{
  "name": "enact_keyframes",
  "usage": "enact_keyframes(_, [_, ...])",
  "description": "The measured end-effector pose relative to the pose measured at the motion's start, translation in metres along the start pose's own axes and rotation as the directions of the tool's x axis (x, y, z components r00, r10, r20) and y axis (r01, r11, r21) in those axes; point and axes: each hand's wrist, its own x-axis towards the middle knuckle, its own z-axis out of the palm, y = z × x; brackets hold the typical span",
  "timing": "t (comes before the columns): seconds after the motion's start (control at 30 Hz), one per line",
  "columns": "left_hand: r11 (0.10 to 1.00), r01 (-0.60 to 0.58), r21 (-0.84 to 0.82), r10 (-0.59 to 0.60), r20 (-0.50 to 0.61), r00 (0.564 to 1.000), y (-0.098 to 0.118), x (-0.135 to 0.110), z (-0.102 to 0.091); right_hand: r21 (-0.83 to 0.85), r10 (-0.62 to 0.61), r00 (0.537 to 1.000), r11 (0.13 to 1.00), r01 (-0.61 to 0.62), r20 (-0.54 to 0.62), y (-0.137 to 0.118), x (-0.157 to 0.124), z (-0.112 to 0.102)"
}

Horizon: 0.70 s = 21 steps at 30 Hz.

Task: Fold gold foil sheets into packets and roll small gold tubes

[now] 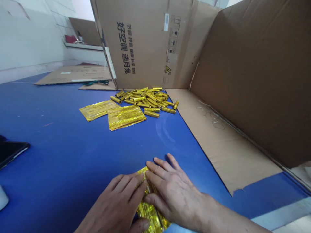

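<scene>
A shiny gold foil sheet (148, 212) lies on the blue tabletop at the near edge of the view, under both hands. A raised fold or edge runs lengthwise along it. My left hand (121, 197) holds the sheet's left side, fingers bent and close together, thumb low on the foil. My right hand (171, 189) rests over the right side, palm down with its fingers stretched and spread; some fingertips reach past the foil onto the table. The hands nearly touch at the fold and hide much of the sheet.
Flat gold foil sheets (126, 117) lie beyond the hands, beside a pile of rolled gold foil tubes (152, 97). Large cardboard panels (150, 42) stand behind and at right, with a cardboard flap (213, 139) on the table. A dark flat device (12, 152) sits at left.
</scene>
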Motion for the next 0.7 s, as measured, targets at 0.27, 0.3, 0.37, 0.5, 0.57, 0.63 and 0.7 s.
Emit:
enact_keyframes(0.27, [0.998,-0.053,0.03,0.056,-0.109,0.992,-0.006,-0.005,0.011,-0.032,0.0,1.0,0.999,0.0,0.017,0.003,0.001,-0.001])
enact_keyframes(0.3, [0.997,-0.062,0.036,0.065,-0.113,0.991,-0.007,-0.007,0.012,-0.041,0.004,1.0,0.999,-0.003,0.012,0.003,0.002,0.0])
enact_keyframes(0.37, [0.997,-0.072,0.041,0.077,-0.123,0.989,-0.008,-0.009,0.016,-0.059,0.012,1.0,0.998,-0.012,-0.001,0.005,0.003,0.001])
enact_keyframes(0.5, [0.998,-0.061,0.007,0.062,-0.146,0.987,-0.008,-0.009,0.018,-0.088,0.018,1.0,0.996,-0.019,-0.009,0.006,0.002,0.003])
enact_keyframes(0.57, [0.999,-0.035,-0.033,0.03,-0.126,0.992,-0.005,-0.007,0.014,-0.101,0.021,1.0,0.995,-0.022,-0.01,0.007,0.002,0.003])
enact_keyframes(0.63, [0.997,0.016,-0.078,-0.023,-0.091,0.996,-0.003,-0.006,0.008,-0.114,0.03,0.999,0.993,-0.031,-0.012,0.007,0.001,0.004])
enact_keyframes(0.7, [0.992,0.062,-0.109,-0.066,-0.037,0.997,-0.002,-0.004,0.003,-0.123,0.041,0.999,0.991,-0.042,-0.014,0.008,0.001,0.004])
